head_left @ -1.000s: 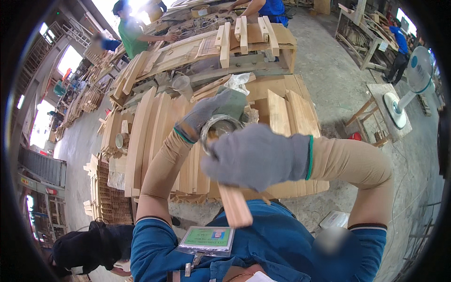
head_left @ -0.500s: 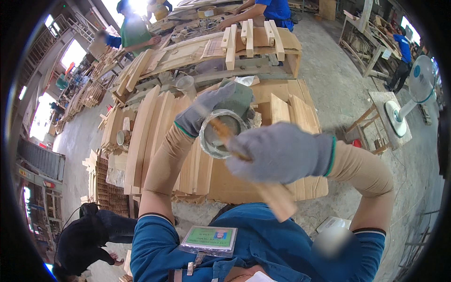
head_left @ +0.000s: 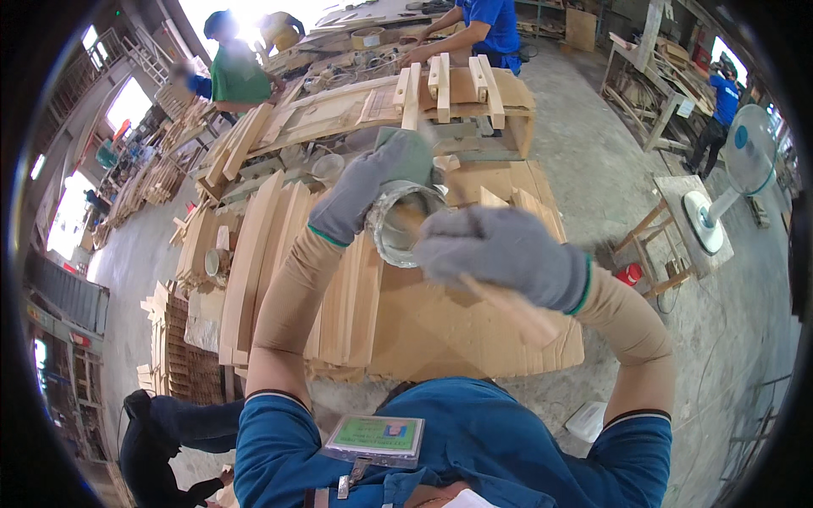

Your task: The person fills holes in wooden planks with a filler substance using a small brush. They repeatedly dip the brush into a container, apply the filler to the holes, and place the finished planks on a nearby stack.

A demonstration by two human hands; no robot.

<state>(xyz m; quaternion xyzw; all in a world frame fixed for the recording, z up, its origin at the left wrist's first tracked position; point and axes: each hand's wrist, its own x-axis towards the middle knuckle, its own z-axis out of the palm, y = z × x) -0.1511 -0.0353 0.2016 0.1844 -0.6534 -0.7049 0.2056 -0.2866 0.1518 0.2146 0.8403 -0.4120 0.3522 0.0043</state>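
Note:
My left hand (head_left: 366,182), in a grey glove, is closed on a round pot with a whitish, crusted rim (head_left: 395,251). The pot is tilted so its mouth faces me, above the cardboard-covered bench. Also gloved in grey, my right hand (head_left: 506,254) is closed round a flat wooden stick (head_left: 518,315). One end of the stick reaches into the pot's mouth; the wider pale end sticks out below my hand, blurred by motion. My right fingers partly cover the pot's right side. What is inside the pot is hard to make out.
Long wooden boards (head_left: 254,262) lie left on the bench; more wood pieces (head_left: 538,212) lie beyond my right hand on cardboard (head_left: 457,334). Farther off, a worktable (head_left: 339,110) holds jointed wooden pieces (head_left: 442,89). A fan (head_left: 711,216) stands right. Several people work around; one person (head_left: 174,449) bends at lower left.
The view has shifted slightly. My right hand has moved a little up relative to the pot, and the stick's end now sits deeper in its mouth. The pot is tilted more toward me.

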